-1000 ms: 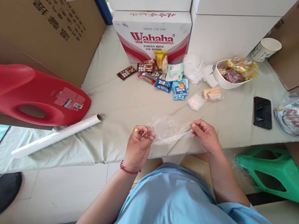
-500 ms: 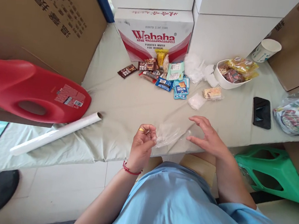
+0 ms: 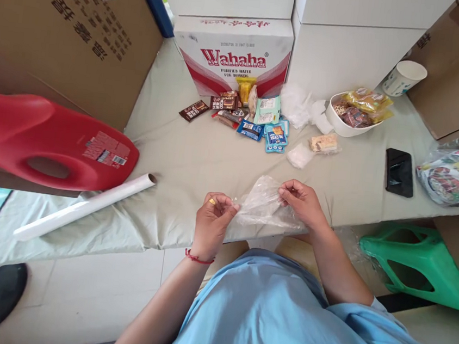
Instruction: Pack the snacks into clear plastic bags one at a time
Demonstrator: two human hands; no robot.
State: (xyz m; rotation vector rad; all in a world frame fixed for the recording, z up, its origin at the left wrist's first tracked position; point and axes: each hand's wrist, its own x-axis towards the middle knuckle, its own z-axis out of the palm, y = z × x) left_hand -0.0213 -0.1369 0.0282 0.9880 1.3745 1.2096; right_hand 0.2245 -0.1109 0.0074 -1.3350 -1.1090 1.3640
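A clear, thin plastic bag [image 3: 262, 200] stretches between my two hands, just above the front edge of the cloth-covered table. My left hand [image 3: 213, 217], with a gold ring and a red wrist cord, pinches its left side between thumb and fingers. On the other side, my right hand [image 3: 301, 201] grips the bag's upper right part, fingers closed. Beyond the hands lie a folded white piece [image 3: 300, 155] and a wrapped pastry [image 3: 323, 143]. Further back is a pile of small snack packets, among them a blue packet [image 3: 276, 136] and a brown packet [image 3: 194, 110].
A white bowl of packaged snacks [image 3: 351, 128], crumpled white plastic [image 3: 296, 105] and a Wahaha carton [image 3: 233, 57] stand at the back. Left are a red jug [image 3: 52, 137] and white roll [image 3: 86, 209]; right, a black phone [image 3: 399, 172], paper cup [image 3: 404, 79] and green stool [image 3: 420, 266].
My right hand has closed from an open pose and taken hold of the bag. The bag is now spread wider and raised between both hands. My left hand has shifted slightly left.
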